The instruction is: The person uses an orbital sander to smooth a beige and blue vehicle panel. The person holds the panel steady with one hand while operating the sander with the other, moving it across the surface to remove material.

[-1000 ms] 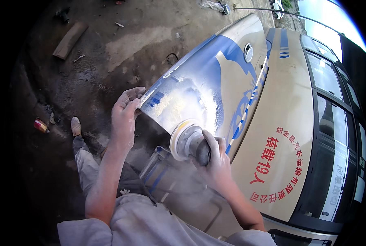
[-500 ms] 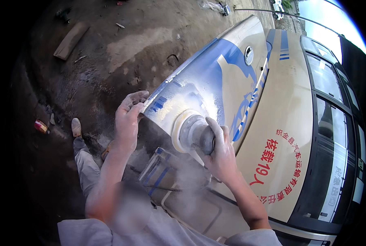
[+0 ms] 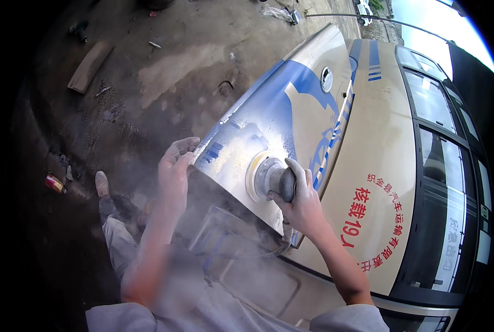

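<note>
In my right hand, the fingers are wrapped round the dark end of a power sander. Its round pale pad lies against a beige and blue hinged vehicle panel, close to the panel's near edge. Around the pad, the paint is covered with whitish and yellowish powder, and patches look worn pale. My left hand is curled over the panel's left edge near its corner, thumb and fingertips at the rim. White dust coats both hands. The sander's contact face is hidden against the panel.
The beige bus body, with dark windows, stands along the right. Below the panel, dust hangs in front of a framed part. On the dirty ground at left lie a board-like piece and a red can-like item. My shoe shows.
The sander has shifted farther in from the panel's near edge, which it overlapped before. Dust has spread below the panel. My left hand keeps its hold on the left edge.
</note>
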`<state>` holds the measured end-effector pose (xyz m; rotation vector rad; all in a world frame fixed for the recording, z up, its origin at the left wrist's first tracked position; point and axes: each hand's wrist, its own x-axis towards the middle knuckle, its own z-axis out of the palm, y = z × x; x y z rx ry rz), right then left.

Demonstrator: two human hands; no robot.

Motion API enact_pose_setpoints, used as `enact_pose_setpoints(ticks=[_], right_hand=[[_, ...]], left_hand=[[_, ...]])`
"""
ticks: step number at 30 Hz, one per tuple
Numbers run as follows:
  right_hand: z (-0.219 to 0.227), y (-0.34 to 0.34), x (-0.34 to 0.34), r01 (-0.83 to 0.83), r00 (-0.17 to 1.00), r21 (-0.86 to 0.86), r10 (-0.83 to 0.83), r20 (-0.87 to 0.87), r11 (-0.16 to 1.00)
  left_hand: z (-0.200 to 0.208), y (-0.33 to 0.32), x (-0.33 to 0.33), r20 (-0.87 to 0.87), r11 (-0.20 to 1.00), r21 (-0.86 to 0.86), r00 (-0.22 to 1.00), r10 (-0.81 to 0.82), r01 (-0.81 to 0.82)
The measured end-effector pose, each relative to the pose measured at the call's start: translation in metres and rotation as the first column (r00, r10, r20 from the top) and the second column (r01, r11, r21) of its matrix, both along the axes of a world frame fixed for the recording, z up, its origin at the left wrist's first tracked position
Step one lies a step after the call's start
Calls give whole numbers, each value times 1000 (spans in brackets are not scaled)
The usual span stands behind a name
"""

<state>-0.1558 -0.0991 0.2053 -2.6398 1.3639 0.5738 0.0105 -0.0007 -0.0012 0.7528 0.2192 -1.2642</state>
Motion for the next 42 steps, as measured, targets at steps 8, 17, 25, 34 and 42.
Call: enact_pose_setpoints(ticks=[8,17,25,34,42], right_hand=[[1,-12,35,-44,998,5,45,-38,999],[-1,8,38,45,998,76,-42,-41,996],[3,27,12,56,998,51,-57,23,997],[5,22,23,6,1000,66,-7,20,998],[-6,-17,69,-78,997,24,78,5,997]], left_hand=[[-1,-5,-1,-20,1000,7,1000,1,-1],[-4,-10,-2,-103,1000,-6,995,4,-4],[-3,-7,0,-136,1000,-6,990,23,-24],[-1,-3,7,-158,999,-44,987,19,-26],[-8,-10,0,-155,1000,-21,988,9,-12]])
